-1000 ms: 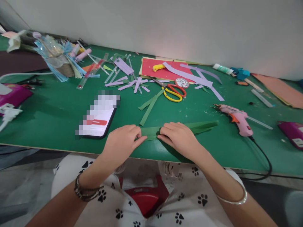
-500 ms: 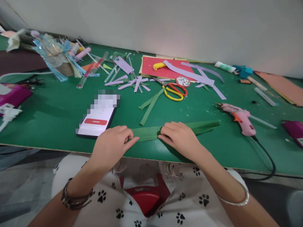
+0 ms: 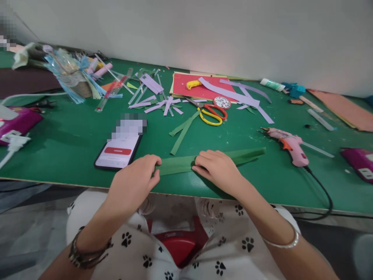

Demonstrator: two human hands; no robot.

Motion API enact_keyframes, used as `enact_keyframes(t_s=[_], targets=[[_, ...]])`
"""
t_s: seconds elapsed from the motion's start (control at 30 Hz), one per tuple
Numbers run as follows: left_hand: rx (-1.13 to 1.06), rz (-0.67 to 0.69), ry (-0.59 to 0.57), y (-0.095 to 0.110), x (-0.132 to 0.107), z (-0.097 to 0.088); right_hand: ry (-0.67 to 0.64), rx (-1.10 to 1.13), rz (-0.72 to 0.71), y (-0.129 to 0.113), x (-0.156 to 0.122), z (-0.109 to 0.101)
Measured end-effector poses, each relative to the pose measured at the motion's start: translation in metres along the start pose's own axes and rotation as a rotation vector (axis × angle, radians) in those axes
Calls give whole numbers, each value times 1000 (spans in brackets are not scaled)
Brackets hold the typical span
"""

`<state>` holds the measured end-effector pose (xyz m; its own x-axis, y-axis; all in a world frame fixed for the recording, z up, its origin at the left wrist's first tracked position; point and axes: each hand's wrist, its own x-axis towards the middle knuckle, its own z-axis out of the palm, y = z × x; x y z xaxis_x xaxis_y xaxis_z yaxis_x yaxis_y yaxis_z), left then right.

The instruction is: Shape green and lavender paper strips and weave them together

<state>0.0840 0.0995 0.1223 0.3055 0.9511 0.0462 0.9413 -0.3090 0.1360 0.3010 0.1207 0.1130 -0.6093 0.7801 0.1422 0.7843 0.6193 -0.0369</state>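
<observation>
- Table (image 3: 279,190): green; all items below rest on it.
- Red sheet (image 3: 202,93): far side, lilac strips partly over it.
- Green strip (image 3: 176,165): near the front edge, flat between my hands, its far end running out past my right one.
- My right hand (image 3: 217,169): fingers curled down, grasping the strip's middle.
- My left hand (image 3: 132,179): at the strip's left end, thumb and forefinger parted — whether they pinch it, I cannot tell.
- Glue gun (image 3: 294,147): on its side, right of the strip.
- Phone (image 3: 121,147): screen lit, just beside my left hand.
- Scissors (image 3: 204,108): beyond the strip, well apart from my fingers.
</observation>
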Motion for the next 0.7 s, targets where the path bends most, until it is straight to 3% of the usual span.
enact_keyframes(t_s=[0.1,0.2,0.4,0.57,0.7], targets=[[116,213,148,9,0,4,-4,12,5,0,0,-1],[113,427,159,28,7,9,4,15,17,-2,1,0],[70,323,-102,55,31,7,6,135,2,6,-5,-2],[31,439,-179,48,39,-3,48,409,-71,29,-30,-14],[103,397,-212,40,37,-12,98,388,-35,34,-44,-14]])
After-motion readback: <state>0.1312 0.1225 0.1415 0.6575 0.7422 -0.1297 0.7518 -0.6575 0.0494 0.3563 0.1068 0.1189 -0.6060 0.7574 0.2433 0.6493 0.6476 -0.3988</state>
